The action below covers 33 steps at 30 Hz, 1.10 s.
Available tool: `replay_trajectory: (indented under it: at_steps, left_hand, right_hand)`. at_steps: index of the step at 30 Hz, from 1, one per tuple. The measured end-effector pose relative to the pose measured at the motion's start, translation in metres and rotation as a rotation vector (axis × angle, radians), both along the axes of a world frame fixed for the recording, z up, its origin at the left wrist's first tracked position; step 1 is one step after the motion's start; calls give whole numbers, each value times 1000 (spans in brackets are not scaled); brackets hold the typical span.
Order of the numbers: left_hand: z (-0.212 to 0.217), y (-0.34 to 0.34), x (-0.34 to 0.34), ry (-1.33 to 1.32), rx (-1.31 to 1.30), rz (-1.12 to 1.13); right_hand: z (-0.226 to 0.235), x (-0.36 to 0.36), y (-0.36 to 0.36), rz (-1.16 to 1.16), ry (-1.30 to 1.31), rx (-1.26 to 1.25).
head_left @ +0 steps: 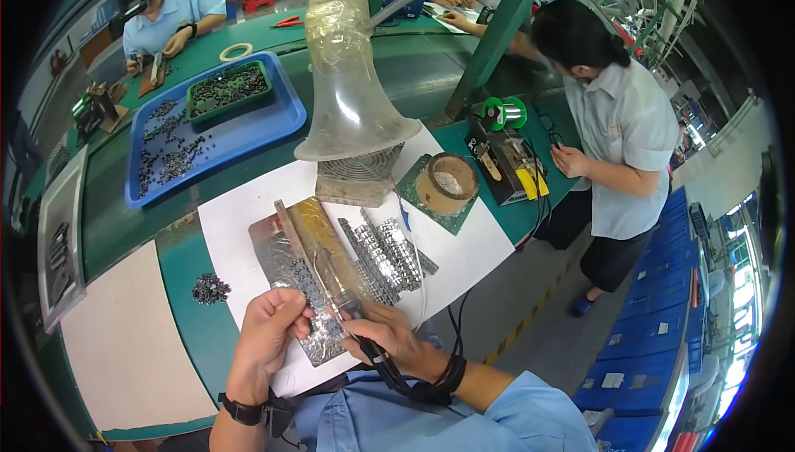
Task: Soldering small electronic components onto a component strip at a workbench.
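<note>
In the upper left lies a blue tray with a green tray of small dark parts inside — at centre a clear funnel hood (above a small fan), and a solder spool to the right.

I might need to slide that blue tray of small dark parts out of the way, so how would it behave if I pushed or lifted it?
The blue tray looks like stiff plastic with a raised rim, so it would probably slide flat. The loose dark parts would likely skitter if jolted. The green tray inside, heaped full, probably adds weight at one end.
</note>
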<state>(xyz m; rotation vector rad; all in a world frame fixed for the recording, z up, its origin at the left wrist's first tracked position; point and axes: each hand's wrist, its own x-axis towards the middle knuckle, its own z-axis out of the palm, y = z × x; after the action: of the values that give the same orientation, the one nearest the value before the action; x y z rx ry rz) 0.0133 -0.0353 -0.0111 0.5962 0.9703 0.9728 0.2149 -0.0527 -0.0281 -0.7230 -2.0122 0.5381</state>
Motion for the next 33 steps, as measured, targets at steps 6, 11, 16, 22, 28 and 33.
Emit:
replay_trajectory:
  at_steps: [6,11,16,22,28,33]
  left_hand:
    - [-7,-3,-6,-73,6,-39]
    - [-5,-1,-4,-57,5,-30]
    - [-1,2,0,-29,6,-28]
    - [1,-4,-1,-21,-7,-18]
    - [-13,0,-7,-12,-13,-47]
    - [0,1,-6,18,-54,-50]
  right_hand:
    - [-14,-5,-1,-15,127,99]
    - [-12,-3,0,0,96,104]
    - [-11,2,0,24,41,51]
    - [-7,-1,-1,52,84,55]
    - [-4,5,10,73,-96,-42]
    - [-10,6,-2,118,-156,-483]
